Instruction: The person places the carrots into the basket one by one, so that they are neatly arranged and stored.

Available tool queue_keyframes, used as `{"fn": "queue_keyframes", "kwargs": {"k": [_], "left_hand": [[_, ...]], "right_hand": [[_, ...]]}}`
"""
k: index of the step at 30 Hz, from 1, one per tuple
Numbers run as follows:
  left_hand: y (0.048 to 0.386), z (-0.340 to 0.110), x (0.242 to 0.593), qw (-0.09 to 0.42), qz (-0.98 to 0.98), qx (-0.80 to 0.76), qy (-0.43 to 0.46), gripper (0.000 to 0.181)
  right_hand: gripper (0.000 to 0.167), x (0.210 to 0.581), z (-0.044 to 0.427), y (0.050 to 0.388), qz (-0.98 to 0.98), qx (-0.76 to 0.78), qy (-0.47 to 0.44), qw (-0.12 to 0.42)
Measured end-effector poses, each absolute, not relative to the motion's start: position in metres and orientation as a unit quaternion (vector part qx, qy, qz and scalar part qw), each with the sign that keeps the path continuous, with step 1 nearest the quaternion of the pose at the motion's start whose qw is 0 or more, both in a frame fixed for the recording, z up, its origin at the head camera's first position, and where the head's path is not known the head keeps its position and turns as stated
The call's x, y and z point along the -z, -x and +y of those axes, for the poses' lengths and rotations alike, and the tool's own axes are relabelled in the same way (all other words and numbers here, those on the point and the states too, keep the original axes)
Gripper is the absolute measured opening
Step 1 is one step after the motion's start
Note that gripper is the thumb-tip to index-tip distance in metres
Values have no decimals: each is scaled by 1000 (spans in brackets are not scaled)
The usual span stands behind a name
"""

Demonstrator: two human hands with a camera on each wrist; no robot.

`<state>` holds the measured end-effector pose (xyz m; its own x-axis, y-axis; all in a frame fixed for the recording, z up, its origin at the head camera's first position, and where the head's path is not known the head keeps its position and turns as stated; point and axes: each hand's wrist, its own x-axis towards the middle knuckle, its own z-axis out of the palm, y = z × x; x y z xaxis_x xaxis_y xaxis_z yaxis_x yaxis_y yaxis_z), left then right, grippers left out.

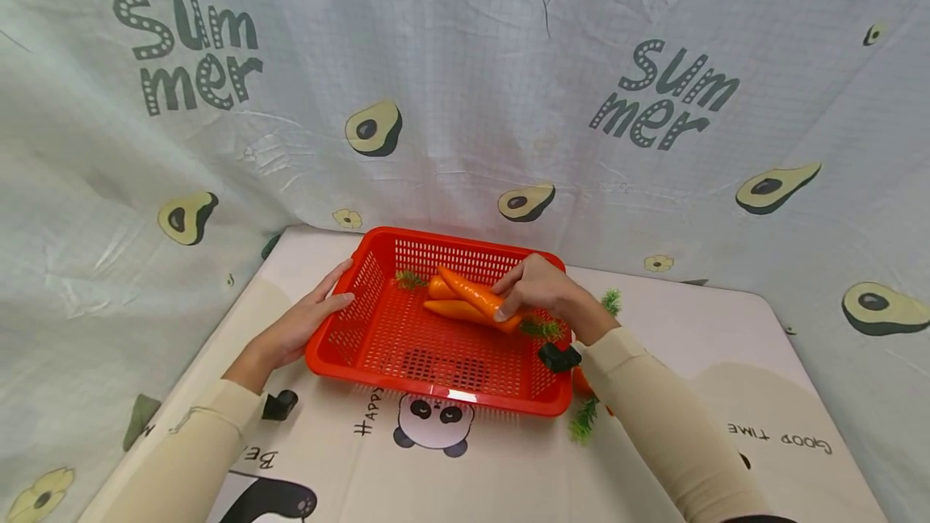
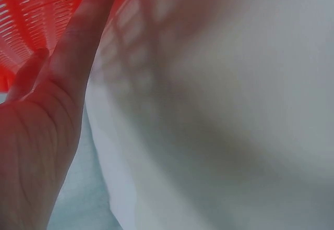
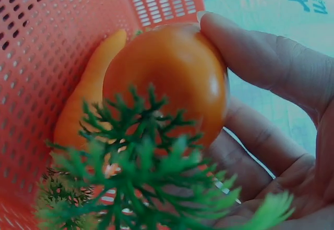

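A red plastic basket [image 1: 443,353] with slotted walls stands on the table. My left hand [image 1: 308,321] holds its left side, the thumb over the rim and the fingers along the outside. In the left wrist view the hand [image 2: 57,84] lies against the red wall. My right hand [image 1: 534,289] is inside the basket at the right, gripping an orange carrot [image 1: 468,290] near its thick end. The right wrist view shows that carrot [image 3: 167,79] between thumb and fingers, its green leaves in front. Beneath it other carrots [image 1: 454,311] lie on the basket floor.
More carrots lie partly hidden beside the basket's right wall, with green leaves [image 1: 584,424] showing. The white printed tablecloth [image 1: 407,483] spreads in front. A patterned cloth curtain [image 1: 450,63] hangs close behind the basket and along both sides.
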<state>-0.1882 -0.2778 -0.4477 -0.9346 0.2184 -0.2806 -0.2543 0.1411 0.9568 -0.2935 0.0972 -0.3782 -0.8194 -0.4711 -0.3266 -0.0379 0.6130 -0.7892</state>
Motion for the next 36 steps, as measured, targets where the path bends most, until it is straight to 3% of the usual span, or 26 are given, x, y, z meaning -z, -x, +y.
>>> {"fn": "queue_keyframes", "kwargs": {"k": [11, 28, 36], "left_hand": [[188, -279, 449, 182, 731, -658, 10, 72], [188, -279, 448, 178, 731, -659, 11, 73], [187, -279, 449, 178, 731, -658, 12, 73]], "right_hand": [[45, 388, 96, 296, 843, 425, 157, 289], [29, 399, 91, 300, 865, 398, 159, 260], [30, 399, 86, 296, 874, 378, 149, 267]]}}
